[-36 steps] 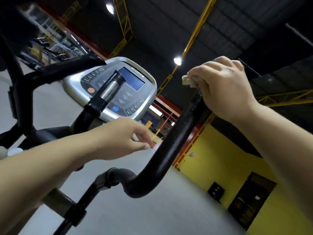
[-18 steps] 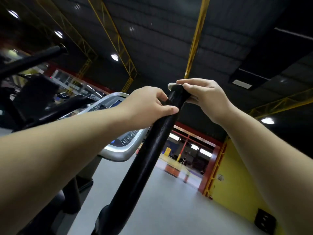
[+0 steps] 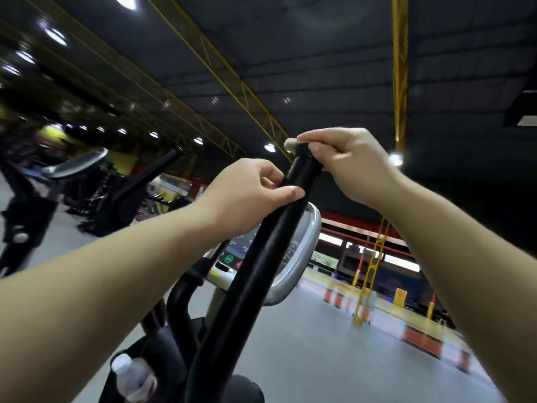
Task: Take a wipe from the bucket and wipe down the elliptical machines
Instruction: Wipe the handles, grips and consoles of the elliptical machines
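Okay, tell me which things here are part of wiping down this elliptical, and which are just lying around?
Part of the job:
- wipe, pinched by the right hand on the handlebar tip
- black handlebar, gripped by the left hand
- console

Just lying about:
- water bottle in the machine's holder
- orange barriers on the floor

Both forearms are bare, as are the left hand (image 3: 247, 196) and right hand (image 3: 354, 167).

The handlebar (image 3: 258, 257) is sheathed in a black, faintly glossy grip, possibly rubber; the console (image 3: 308, 248) is rimmed in smooth silver plastic.
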`<action>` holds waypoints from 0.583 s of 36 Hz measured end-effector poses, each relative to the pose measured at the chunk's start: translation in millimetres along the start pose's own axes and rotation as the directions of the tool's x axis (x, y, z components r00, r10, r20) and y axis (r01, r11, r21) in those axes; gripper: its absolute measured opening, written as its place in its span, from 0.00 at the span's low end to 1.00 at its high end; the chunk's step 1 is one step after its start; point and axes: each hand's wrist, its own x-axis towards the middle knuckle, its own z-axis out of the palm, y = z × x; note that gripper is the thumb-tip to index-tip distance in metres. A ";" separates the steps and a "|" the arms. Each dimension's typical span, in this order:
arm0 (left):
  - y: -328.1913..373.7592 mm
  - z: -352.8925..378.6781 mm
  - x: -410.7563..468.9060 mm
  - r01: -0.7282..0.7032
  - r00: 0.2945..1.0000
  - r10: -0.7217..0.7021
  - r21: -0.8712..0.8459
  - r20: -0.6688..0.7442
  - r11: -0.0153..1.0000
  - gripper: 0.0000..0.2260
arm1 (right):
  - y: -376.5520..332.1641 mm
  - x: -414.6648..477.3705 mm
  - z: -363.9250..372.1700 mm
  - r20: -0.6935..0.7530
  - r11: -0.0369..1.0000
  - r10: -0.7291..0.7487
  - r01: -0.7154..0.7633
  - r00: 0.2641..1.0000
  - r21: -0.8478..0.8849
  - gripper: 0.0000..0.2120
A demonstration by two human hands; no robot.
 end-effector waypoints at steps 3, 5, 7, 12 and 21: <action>3.5 -0.4 -6.4 0.019 1.000 -0.018 0.053 -0.020 0.998 0.09 | 3.3 -1.3 4.0 -0.017 0.993 -0.019 0.021 1.000 0.116 0.10; 7.4 -1.7 -11.5 0.030 0.999 -0.028 0.091 -0.022 0.995 0.11 | 3.6 -1.7 1.3 -0.042 0.995 -0.046 0.050 0.998 0.088 0.09; 11.2 -2.5 -17.0 0.034 0.999 -0.029 0.160 -0.034 0.987 0.11 | 2.5 -3.2 -0.8 -0.097 0.995 -0.095 0.096 0.991 0.009 0.08; 18.9 -4.4 -36.4 0.052 0.999 -0.050 0.310 -0.014 0.949 0.11 | -6.6 -14.5 -5.2 -0.177 0.992 -0.095 0.078 0.980 -0.099 0.08; 29.9 -14.0 -78.6 0.071 0.987 -0.130 0.479 0.091 0.875 0.14 | -23.8 -61.7 -26.5 -0.106 0.981 -0.064 0.043 0.992 -0.191 0.08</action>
